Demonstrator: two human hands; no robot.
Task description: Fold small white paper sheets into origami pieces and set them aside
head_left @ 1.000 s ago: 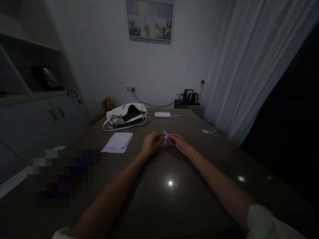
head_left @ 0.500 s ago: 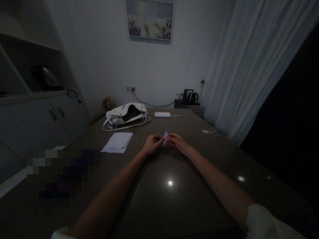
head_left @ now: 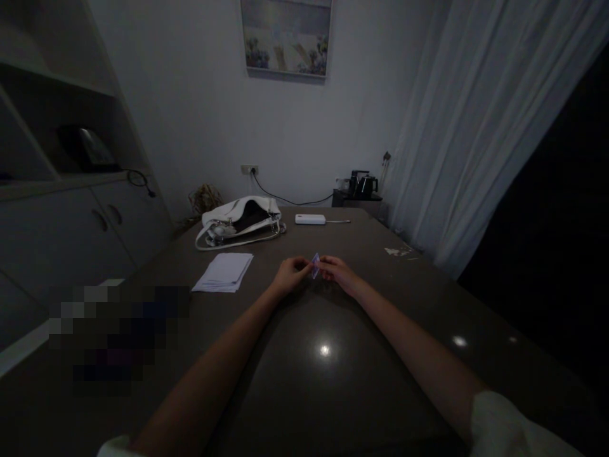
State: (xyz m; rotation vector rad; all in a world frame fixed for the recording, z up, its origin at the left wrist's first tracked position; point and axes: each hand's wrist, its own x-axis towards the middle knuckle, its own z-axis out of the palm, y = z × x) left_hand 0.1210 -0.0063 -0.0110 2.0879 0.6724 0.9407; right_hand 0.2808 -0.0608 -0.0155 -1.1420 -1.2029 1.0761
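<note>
You're pinching from both sides, left hand (head_left: 289, 275) and right hand (head_left: 340, 273) gripping that small, pale, folded paper piece (head_left: 315, 264) between them, over the glossy dark-brown desk (head_left: 323, 400), right of the stacked white paper sheets (head_left: 224, 271)!

Paper (head_left: 315, 271) between hands (head_left: 289, 275), sheets (head_left: 225, 270) left, bag (head_left: 233, 209) behind sheets

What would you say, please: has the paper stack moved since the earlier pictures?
No, in no direction: judged against the wall socket, the paper stack lies at the same spot on the table.
</note>
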